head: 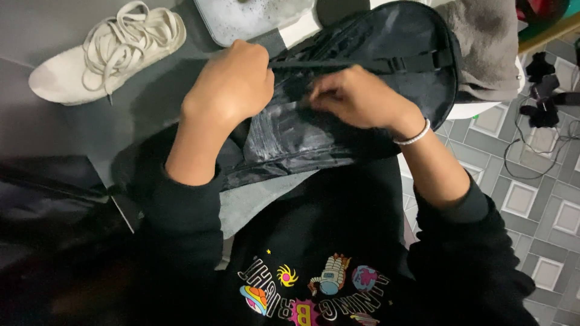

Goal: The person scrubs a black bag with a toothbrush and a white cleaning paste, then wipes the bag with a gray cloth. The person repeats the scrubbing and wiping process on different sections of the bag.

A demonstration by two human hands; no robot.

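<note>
A black backpack (386, 42) lies across my lap and the grey surface, its fabric wet and streaked with pale suds. My left hand (232, 81) is closed in a fist on the bag's left side, gripping the fabric near a black strap (362, 62). My right hand (356, 96) presses its bent fingers onto the soapy middle of the bag; a white bead bracelet (414, 136) sits on that wrist. Both forearms come out of pushed-up black sleeves.
A white laced sneaker (106, 48) lies at the upper left on the grey surface. A basin of foamy water (248, 18) stands at the top centre. A grey cloth (483, 48) is heaped at the upper right. Black cables (544, 102) trail over the patterned tile floor.
</note>
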